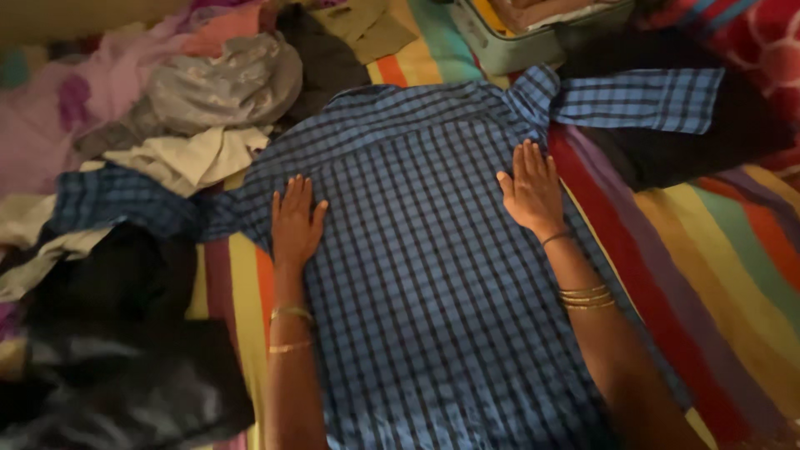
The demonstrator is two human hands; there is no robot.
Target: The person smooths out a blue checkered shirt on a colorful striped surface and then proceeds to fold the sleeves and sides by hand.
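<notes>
Both hands — left hand [296, 221], right hand [532, 192] — flat on checked shirt [417, 275], collar away.

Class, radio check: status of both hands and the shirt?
Left hand, right hand flat, open on blue checked shirt. Shirt spread out. Clothes pile at left.

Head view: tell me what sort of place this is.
Probably a bedroom at home. A blue checked shirt lies spread flat on a striped bedsheet, with the left hand and right hand pressed on it. A heap of loose clothes and an open suitcase lie beside it.
</notes>
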